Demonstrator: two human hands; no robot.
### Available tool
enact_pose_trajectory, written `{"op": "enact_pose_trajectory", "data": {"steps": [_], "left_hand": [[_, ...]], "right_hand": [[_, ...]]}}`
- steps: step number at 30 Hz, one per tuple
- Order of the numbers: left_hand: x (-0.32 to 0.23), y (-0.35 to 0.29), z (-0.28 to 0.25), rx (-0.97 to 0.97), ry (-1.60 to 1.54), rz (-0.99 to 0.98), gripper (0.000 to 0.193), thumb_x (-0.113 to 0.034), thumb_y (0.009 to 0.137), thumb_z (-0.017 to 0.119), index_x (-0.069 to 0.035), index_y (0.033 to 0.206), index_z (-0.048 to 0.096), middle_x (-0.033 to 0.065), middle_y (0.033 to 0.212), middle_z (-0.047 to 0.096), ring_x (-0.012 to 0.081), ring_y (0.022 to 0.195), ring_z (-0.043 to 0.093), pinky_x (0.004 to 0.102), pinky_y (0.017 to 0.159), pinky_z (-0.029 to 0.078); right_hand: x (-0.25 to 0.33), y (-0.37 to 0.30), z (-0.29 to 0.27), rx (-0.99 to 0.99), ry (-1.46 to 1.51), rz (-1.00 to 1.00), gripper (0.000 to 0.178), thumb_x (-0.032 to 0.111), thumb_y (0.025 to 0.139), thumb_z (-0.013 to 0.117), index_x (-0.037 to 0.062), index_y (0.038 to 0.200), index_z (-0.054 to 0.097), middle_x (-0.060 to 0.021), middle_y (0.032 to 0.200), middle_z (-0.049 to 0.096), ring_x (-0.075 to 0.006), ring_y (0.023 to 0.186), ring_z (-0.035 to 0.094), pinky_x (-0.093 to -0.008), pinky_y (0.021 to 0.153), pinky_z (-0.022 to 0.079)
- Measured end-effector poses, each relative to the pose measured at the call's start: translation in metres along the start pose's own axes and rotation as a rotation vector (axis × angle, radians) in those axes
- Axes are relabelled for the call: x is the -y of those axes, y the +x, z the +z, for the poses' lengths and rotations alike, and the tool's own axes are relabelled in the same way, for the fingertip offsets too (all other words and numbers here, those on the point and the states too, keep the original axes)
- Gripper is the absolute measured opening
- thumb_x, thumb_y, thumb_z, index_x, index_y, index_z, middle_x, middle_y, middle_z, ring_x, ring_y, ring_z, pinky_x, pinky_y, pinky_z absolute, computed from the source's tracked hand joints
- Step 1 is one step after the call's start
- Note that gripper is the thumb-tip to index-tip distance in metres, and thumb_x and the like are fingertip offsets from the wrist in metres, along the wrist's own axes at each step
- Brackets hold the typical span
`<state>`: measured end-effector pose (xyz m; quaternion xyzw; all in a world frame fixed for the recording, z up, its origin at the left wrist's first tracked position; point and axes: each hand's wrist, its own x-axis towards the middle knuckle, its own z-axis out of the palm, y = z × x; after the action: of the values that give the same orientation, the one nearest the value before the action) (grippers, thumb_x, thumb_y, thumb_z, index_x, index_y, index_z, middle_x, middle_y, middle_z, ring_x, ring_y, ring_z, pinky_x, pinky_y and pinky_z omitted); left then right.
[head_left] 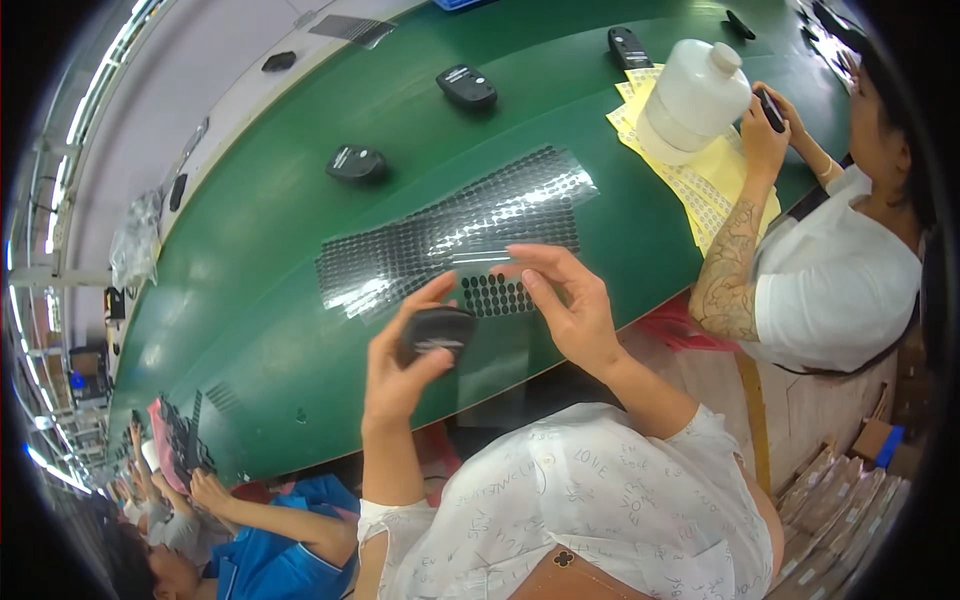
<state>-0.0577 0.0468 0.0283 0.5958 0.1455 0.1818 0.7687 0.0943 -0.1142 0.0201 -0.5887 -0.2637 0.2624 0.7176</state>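
While I watch the head view, the left hand [395, 372] has a black mouse [438, 335] gripped above the green table [270, 300], near its edge. Right hand [575, 310]: fingers bent by a small sheet of black ovals [497, 297]; I can't tell if it's pinching anything. Larger dotted sheets [450, 225] lie just beyond.

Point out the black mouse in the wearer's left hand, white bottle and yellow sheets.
Black mouse [442, 327]: head view, middle of its body.
White bottle [685, 108]: head view, its side.
Yellow sheets [708, 184]: head view, upper surface.
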Motion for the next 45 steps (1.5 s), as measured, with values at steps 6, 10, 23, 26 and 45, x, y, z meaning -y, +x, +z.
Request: {"op": "enact_pose_trajectory", "data": {"steps": [6,10,23,26,45], "left_hand": [[-0.006,0.011,0.012,0.167,0.332,0.037,0.047,-0.002,0.068,0.083,0.0,0.113,0.068,0.0147,0.123,0.063,0.0267,0.11,0.064,0.0334,0.094,0.051],[-0.001,0.02,0.004,0.124,0.361,0.068,0.048,0.0,0.066,0.084,-0.002,0.112,0.07,0.0149,0.12,0.064,0.0257,0.108,0.065,0.0328,0.092,0.052],[0.01,0.038,-0.008,0.084,0.409,0.051,0.047,-0.002,0.066,0.085,-0.001,0.111,0.072,0.0144,0.12,0.067,0.0254,0.102,0.068,0.0328,0.087,0.056],[0.01,0.04,-0.008,0.097,0.432,0.053,0.046,-0.002,0.066,0.084,-0.001,0.11,0.072,0.0149,0.12,0.067,0.0257,0.102,0.069,0.0331,0.087,0.056],[0.011,0.04,-0.006,0.125,0.448,0.041,0.043,0.0,0.069,0.082,0.001,0.111,0.071,0.0144,0.125,0.066,0.0266,0.107,0.068,0.0344,0.09,0.056]], "right_hand": [[0.01,0.017,0.001,0.122,-0.303,-0.142,0.021,0.01,0.098,0.061,0.0038,0.116,0.069,-0.0099,0.105,0.073,-0.0149,0.092,0.059,-0.0281,0.082,0.051],[0.003,0.034,0.006,0.133,-0.438,-0.21,0.018,0.011,0.091,0.068,0.0079,0.109,0.073,-0.0063,0.101,0.072,-0.0166,0.089,0.053,-0.03,0.079,0.048],[0.011,0.062,0.008,0.181,-0.953,-0.419,0.018,0.01,0.071,0.083,0.0136,0.088,0.078,0.0035,0.091,0.069,-0.0175,0.09,0.057,-0.0334,0.087,0.035],[0.013,0.066,0.005,0.242,-0.918,-0.374,0.018,0.009,0.07,0.083,0.0132,0.087,0.076,0.0045,0.09,0.069,-0.0169,0.09,0.058,-0.0334,0.087,0.033],[0.008,0.076,-0.001,0.437,-0.858,-0.328,0.021,0.003,0.068,0.082,0.0095,0.085,0.07,-0.0008,0.086,0.062,-0.0204,0.089,0.056,-0.0342,0.082,0.037]]}}
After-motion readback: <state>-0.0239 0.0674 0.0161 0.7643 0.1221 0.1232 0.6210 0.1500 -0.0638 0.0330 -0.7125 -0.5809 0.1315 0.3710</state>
